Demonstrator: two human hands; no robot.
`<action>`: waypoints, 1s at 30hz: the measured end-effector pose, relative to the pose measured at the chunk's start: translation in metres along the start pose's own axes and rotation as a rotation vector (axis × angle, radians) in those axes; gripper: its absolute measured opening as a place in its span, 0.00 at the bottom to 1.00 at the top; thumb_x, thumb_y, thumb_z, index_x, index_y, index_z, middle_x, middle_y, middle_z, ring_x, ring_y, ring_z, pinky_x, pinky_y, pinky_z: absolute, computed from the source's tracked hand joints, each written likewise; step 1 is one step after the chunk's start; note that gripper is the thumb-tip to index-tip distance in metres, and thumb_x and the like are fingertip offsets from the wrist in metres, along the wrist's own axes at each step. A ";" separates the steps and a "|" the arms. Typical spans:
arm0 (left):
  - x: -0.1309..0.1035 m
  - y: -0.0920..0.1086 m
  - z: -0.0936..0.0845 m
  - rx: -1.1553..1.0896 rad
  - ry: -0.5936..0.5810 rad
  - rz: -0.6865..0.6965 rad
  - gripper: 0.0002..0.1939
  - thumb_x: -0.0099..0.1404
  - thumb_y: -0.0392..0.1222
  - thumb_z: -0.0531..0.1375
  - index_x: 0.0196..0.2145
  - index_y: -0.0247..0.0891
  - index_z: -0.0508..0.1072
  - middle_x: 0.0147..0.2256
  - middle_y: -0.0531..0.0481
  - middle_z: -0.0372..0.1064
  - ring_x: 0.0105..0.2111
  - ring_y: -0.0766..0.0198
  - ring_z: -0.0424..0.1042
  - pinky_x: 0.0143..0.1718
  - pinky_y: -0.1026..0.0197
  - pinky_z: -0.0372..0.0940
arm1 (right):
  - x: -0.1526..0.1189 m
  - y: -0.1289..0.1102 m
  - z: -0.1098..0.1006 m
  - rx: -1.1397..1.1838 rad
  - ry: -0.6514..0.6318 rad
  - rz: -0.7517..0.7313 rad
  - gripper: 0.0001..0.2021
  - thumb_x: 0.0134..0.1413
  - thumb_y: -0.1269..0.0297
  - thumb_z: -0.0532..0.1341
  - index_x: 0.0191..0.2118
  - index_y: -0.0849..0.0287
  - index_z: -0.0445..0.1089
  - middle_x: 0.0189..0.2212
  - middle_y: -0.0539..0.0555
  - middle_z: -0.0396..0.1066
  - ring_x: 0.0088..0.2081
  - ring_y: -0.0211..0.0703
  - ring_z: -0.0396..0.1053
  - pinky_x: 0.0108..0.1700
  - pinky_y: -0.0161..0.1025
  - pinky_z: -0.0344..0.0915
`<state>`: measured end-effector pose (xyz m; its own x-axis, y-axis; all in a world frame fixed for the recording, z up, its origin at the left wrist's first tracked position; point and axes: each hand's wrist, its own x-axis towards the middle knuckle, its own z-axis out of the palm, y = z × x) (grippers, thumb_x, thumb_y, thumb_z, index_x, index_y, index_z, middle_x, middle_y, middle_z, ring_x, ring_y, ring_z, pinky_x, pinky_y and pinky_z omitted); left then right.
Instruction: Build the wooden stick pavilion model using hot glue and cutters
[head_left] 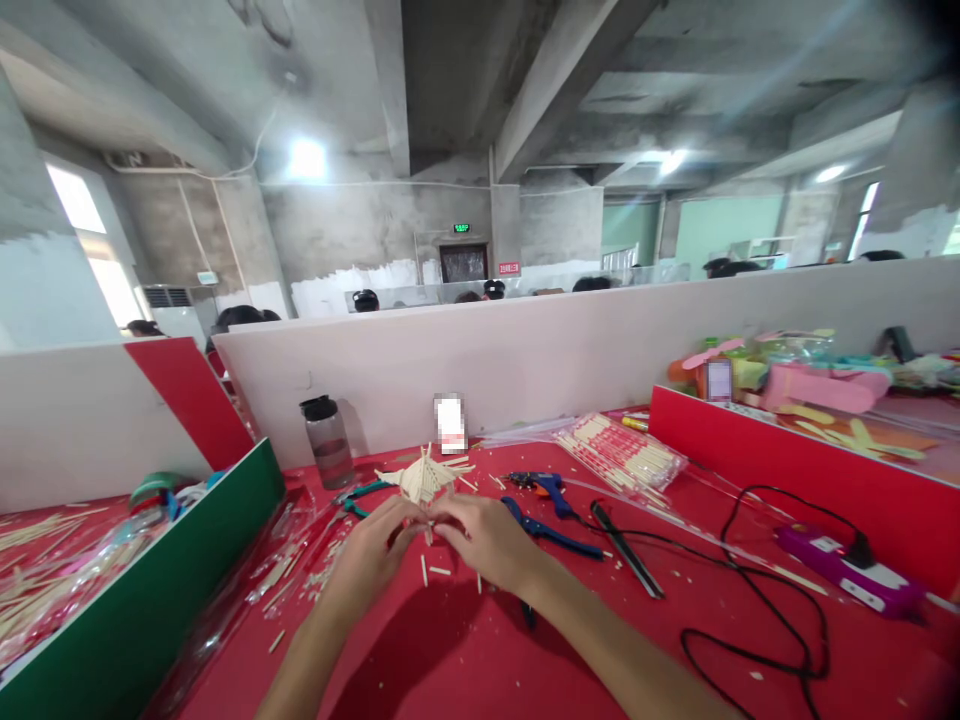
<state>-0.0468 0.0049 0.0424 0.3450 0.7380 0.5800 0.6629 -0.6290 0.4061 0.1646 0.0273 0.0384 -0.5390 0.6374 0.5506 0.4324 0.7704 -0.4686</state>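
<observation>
A small pale model built of thin wooden sticks [424, 476], with a peaked top and flared corners, is at the middle of the red table. My left hand [384, 532] and my right hand [480, 532] meet at its near side, fingertips pinched together on its lower part. What exactly lies between the fingertips is mostly hidden. Just behind my left hand rest teal-handled pliers [366, 490]. To the right of my right hand lie a blue-handled cutting tool [566, 538] and a blue glue gun [553, 494]. Short stick pieces [440, 571] are scattered below my hands.
A plastic pack of sticks [622, 452] lies at the back right. A black cutter knife [628, 552], a cable and a purple power strip [847, 570] are on the right. A water bottle [328, 442] and a phone [451, 424] stand along the white partition [525, 360].
</observation>
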 end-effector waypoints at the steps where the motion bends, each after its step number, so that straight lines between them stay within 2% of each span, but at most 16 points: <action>1: 0.000 -0.001 0.000 0.001 0.003 0.003 0.08 0.72 0.43 0.55 0.37 0.41 0.73 0.36 0.50 0.74 0.37 0.62 0.73 0.42 0.63 0.66 | 0.002 0.000 0.004 0.051 0.037 -0.018 0.07 0.65 0.68 0.59 0.44 0.53 0.74 0.40 0.52 0.77 0.42 0.43 0.74 0.47 0.37 0.67; 7: 0.000 -0.003 0.004 -0.007 -0.026 0.022 0.09 0.71 0.40 0.54 0.37 0.42 0.74 0.35 0.50 0.75 0.35 0.62 0.74 0.40 0.64 0.68 | -0.002 0.008 0.014 0.219 0.117 -0.029 0.03 0.61 0.69 0.64 0.38 0.56 0.76 0.35 0.51 0.78 0.37 0.41 0.74 0.42 0.34 0.67; 14: -0.001 0.006 0.002 0.036 -0.083 0.096 0.10 0.72 0.43 0.55 0.39 0.43 0.77 0.39 0.49 0.76 0.39 0.62 0.75 0.43 0.65 0.68 | -0.012 0.017 0.012 0.072 0.069 -0.167 0.06 0.62 0.72 0.61 0.40 0.58 0.75 0.35 0.54 0.76 0.37 0.42 0.72 0.42 0.35 0.66; 22: -0.004 0.005 0.003 0.137 -0.098 0.193 0.11 0.74 0.40 0.52 0.40 0.42 0.75 0.38 0.48 0.75 0.37 0.63 0.74 0.42 0.64 0.67 | -0.016 0.017 0.012 0.043 0.063 -0.183 0.07 0.64 0.71 0.59 0.40 0.59 0.75 0.34 0.54 0.76 0.36 0.41 0.72 0.41 0.34 0.65; 30: -0.008 -0.003 0.007 0.162 -0.168 0.256 0.09 0.73 0.37 0.54 0.37 0.40 0.74 0.36 0.48 0.74 0.35 0.64 0.74 0.38 0.65 0.67 | -0.019 0.026 0.014 -0.060 -0.028 -0.237 0.09 0.67 0.70 0.55 0.40 0.58 0.73 0.33 0.53 0.74 0.36 0.41 0.70 0.40 0.34 0.63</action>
<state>-0.0469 0.0023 0.0313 0.6098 0.5995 0.5184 0.6328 -0.7621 0.1370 0.1764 0.0350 0.0061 -0.6503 0.4387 0.6202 0.3328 0.8984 -0.2865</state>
